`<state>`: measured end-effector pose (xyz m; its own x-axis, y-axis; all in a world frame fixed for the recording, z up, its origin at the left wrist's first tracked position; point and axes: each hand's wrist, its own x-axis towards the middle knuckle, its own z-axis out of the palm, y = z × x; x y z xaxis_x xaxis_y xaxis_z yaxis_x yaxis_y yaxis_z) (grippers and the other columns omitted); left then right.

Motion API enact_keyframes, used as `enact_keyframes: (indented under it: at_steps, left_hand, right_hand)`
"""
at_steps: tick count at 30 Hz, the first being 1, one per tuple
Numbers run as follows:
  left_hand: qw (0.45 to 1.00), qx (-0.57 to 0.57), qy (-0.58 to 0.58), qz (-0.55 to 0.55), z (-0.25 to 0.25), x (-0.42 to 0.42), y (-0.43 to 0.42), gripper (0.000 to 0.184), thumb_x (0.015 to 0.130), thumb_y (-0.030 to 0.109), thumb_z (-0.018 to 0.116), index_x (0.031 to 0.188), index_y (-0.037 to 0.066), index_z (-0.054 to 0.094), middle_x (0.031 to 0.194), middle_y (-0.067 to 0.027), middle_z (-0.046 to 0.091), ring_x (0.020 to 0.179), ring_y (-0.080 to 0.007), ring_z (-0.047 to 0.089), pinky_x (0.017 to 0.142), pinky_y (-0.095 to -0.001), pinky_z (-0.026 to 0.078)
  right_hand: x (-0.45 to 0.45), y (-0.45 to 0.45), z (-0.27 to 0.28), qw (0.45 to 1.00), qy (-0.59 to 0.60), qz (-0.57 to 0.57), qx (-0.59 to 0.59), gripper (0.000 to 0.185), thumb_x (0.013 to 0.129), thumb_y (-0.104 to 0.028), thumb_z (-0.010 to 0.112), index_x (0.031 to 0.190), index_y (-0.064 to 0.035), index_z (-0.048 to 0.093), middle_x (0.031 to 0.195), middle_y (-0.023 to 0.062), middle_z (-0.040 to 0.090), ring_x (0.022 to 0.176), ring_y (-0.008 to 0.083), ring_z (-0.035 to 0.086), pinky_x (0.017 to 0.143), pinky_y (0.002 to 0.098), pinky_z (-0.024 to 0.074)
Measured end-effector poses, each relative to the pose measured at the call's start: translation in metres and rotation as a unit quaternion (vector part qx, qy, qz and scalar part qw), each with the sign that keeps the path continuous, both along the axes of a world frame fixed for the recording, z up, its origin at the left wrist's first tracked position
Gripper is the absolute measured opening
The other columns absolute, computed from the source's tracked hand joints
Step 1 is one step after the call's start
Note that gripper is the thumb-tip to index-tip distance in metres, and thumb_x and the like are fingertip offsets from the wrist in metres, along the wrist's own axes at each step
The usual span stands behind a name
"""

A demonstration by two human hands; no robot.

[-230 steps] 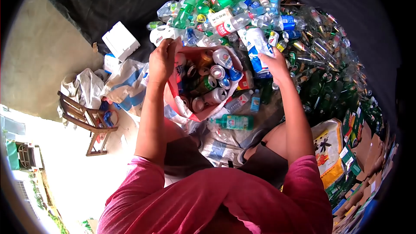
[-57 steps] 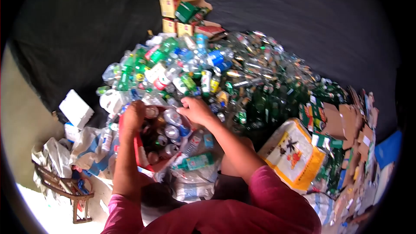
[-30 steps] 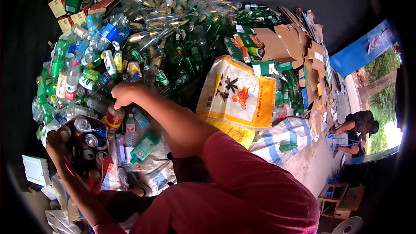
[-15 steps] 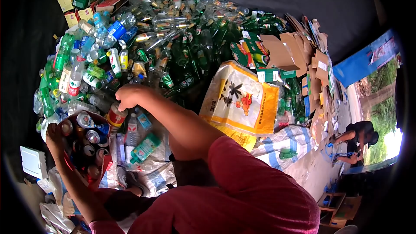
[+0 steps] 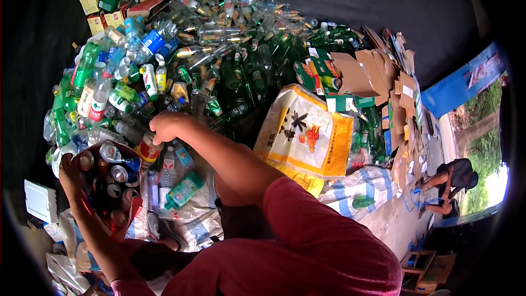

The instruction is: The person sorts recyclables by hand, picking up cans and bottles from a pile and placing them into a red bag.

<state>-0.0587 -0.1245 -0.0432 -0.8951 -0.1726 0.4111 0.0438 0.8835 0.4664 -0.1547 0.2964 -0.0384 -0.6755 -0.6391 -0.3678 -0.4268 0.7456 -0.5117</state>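
Note:
A red bag (image 5: 133, 220) full of drink cans stands at the lower left. My left hand (image 5: 69, 172) is closed on the rim at its far left side. My right hand (image 5: 164, 127), fingers bent together, is just above a bottle with a red and yellow label (image 5: 149, 149), beside the bag; what the fingertips hold, if anything, is hidden. A clear bottle (image 5: 167, 168) and a green bottle with a blue label (image 5: 184, 189) lie nearby. Behind the hands spreads a large heap of plastic and glass bottles (image 5: 219, 49).
A white and yellow printed sack (image 5: 304, 131) lies right of my right arm. Flattened cardboard (image 5: 405, 93) is stacked behind it. Another person (image 5: 452, 181) bends over blue cord at the far right. A white box (image 5: 41, 201) is at the left edge.
Since the earliest frame, the view has turned right, and the blue and white pack has left my right hand. My right hand now rests beside the bag; over the last half second both hands stayed nearly still.

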Motion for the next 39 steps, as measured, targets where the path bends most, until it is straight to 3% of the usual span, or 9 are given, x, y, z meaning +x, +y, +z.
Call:
enact_keyframes:
  at_steps: [6,14,18,20,23,26,29,37,39]
  left_hand:
    - [0.999,0.028,-0.017,0.004,0.005,0.0,0.006,0.016,0.092,0.013,0.063,0.097,-0.001,0.063,0.088,-0.0169,0.064,0.079,-0.0335,0.061,0.077,-0.0384,0.049]
    - [0.994,-0.102,0.027,-0.023,-0.001,-0.002,-0.001,0.011,0.091,0.009,0.061,0.094,-0.001,0.064,0.092,-0.0163,0.061,0.086,-0.0348,0.061,0.077,-0.0404,0.048]
    - [0.999,-0.038,-0.03,0.007,-0.001,-0.004,-0.005,0.01,0.091,0.007,0.06,0.095,0.001,0.065,0.097,-0.0153,0.062,0.089,-0.0344,0.061,0.077,-0.0406,0.049]
    - [0.992,-0.121,0.014,-0.04,-0.004,-0.006,-0.009,0.01,0.091,0.009,0.061,0.093,0.0,0.064,0.095,-0.0163,0.062,0.087,-0.0365,0.06,0.077,-0.0412,0.048]
    - [1.0,0.001,-0.019,0.001,0.006,-0.002,0.002,0.012,0.09,0.011,0.062,0.093,-0.001,0.063,0.094,-0.0178,0.062,0.086,-0.0381,0.059,0.077,-0.0418,0.048]
    - [0.996,-0.079,0.017,-0.038,0.008,0.0,0.001,0.015,0.09,0.013,0.063,0.094,-0.002,0.063,0.091,-0.0189,0.061,0.084,-0.0391,0.06,0.077,-0.042,0.048]
    - [1.0,-0.014,0.019,0.005,0.015,0.003,0.012,0.017,0.09,0.014,0.065,0.096,-0.002,0.062,0.089,-0.0187,0.062,0.084,-0.0394,0.06,0.077,-0.0422,0.048]
    - [0.996,-0.042,0.033,0.069,0.025,0.009,0.018,0.026,0.089,0.018,0.068,0.105,-0.002,0.064,0.099,-0.0213,0.067,0.091,-0.0394,0.064,0.082,-0.0404,0.05]
    - [0.995,-0.038,0.018,0.086,0.027,0.01,0.018,0.029,0.088,0.018,0.069,0.108,-0.002,0.064,0.101,-0.0221,0.068,0.094,-0.039,0.065,0.084,-0.0399,0.051]
  right_hand:
    - [0.004,-0.001,0.007,1.0,-0.009,0.004,0.008,0.049,0.081,-0.031,0.077,0.121,-0.003,0.068,0.116,0.0196,0.069,0.109,0.0365,0.065,0.088,0.045,0.053]
    - [0.005,-0.005,0.003,1.0,-0.002,0.012,0.003,0.046,0.081,-0.03,0.077,0.117,-0.0021,0.069,0.113,0.0193,0.07,0.107,0.0368,0.066,0.087,0.0451,0.0531]
    - [0.008,-0.008,0.006,1.0,0.005,0.019,0.014,0.045,0.081,-0.03,0.077,0.115,-0.0017,0.07,0.112,0.0194,0.07,0.106,0.0367,0.067,0.086,0.0452,0.0534]
    - [0.009,-0.009,0.01,1.0,0.003,0.022,0.021,0.045,0.08,-0.03,0.077,0.114,-0.0015,0.07,0.111,0.0196,0.07,0.106,0.0368,0.067,0.085,0.0451,0.0535]
    - [0.012,-0.009,0.012,0.999,0.004,0.024,0.021,0.044,0.08,-0.029,0.077,0.113,-0.0012,0.07,0.11,0.0199,0.07,0.104,0.0371,0.067,0.085,0.0452,0.0537]
    - [0.011,-0.011,0.007,1.0,0.012,0.022,0.015,0.044,0.08,-0.029,0.077,0.112,-0.0009,0.07,0.109,0.0202,0.07,0.103,0.0372,0.067,0.084,0.0457,0.0536]
    - [0.011,-0.012,-0.002,0.999,0.024,0.02,0.007,0.044,0.079,-0.029,0.077,0.112,-0.0005,0.07,0.107,0.0201,0.071,0.101,0.0371,0.068,0.083,0.0462,0.0536]
    - [0.022,-0.018,0.012,0.999,0.025,0.04,0.021,0.042,0.08,-0.028,0.077,0.11,0.0005,0.071,0.1,0.0192,0.072,0.097,0.0362,0.069,0.081,0.0452,0.0539]
    - [0.023,-0.018,0.013,0.999,0.023,0.023,-0.002,0.038,0.077,-0.029,0.078,0.1,0.0018,0.075,0.102,0.0202,0.073,0.095,0.0366,0.07,0.081,0.0441,0.0563]
